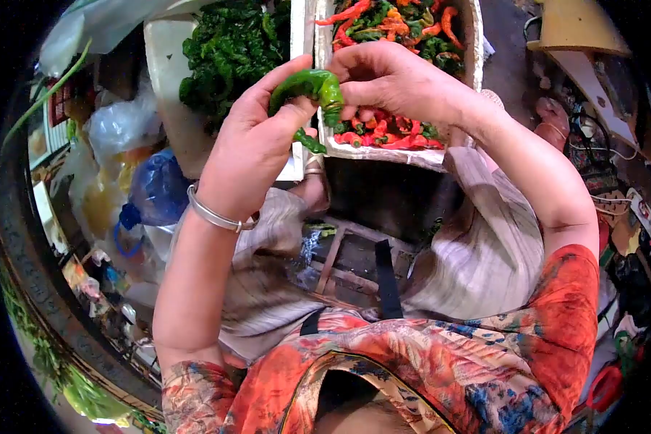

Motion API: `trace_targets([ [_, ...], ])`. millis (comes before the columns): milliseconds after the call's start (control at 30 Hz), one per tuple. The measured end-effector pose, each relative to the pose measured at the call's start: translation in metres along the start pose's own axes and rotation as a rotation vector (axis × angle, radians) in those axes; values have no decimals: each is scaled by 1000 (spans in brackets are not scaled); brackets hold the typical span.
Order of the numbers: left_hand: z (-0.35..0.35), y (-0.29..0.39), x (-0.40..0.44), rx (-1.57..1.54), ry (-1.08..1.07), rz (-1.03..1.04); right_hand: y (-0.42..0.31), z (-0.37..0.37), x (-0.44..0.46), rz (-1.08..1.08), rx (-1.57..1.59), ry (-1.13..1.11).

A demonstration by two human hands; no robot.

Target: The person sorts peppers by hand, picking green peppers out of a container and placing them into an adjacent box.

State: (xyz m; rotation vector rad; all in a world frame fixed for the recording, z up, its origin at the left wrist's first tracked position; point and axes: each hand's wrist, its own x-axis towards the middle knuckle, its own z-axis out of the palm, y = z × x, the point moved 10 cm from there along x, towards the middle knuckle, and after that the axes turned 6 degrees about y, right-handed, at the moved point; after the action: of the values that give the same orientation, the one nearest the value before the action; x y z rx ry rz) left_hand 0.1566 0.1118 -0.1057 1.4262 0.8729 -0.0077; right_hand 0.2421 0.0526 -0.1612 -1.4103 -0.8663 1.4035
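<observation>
A curled green pepper is held up over the gap between two white foam boxes. My left hand is closed on it, thumb and fingers around its curved body, and a silver bangle circles that wrist. At the pepper's right end, the fingers of my right hand are pinched together; whether they grip the pepper's end or something small is hidden. Dark green peppers fill part of the left foam box. Red, orange and green peppers lie in the right foam box, beneath my right hand.
Clear plastic bags and a blue bag lie to the left. Below the boxes is a wooden frame between my knees. A tan container stands at the upper right, with cables and clutter along the right side.
</observation>
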Motion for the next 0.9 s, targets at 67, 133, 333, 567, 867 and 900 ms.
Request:
trace_targets([
  [67,0,-1,-1,-121,63,-35,-41,16,-3,-209,157,-47],
  [133,-7,5,-1,-78,40,-27,-33,12,3,-92,242,-74],
  [333,-20,21,-1,39,52,33,70,20,49,-232,-981,35],
  [567,-17,24,-5,0,88,22,154,68,34,-439,-1435,-159],
  [867,-21,33,-13,59,86,24,154,-8,-38,62,-1558,-127],
  [900,-20,34,-14,67,94,25,143,-12,-36,64,-1561,-128],
])
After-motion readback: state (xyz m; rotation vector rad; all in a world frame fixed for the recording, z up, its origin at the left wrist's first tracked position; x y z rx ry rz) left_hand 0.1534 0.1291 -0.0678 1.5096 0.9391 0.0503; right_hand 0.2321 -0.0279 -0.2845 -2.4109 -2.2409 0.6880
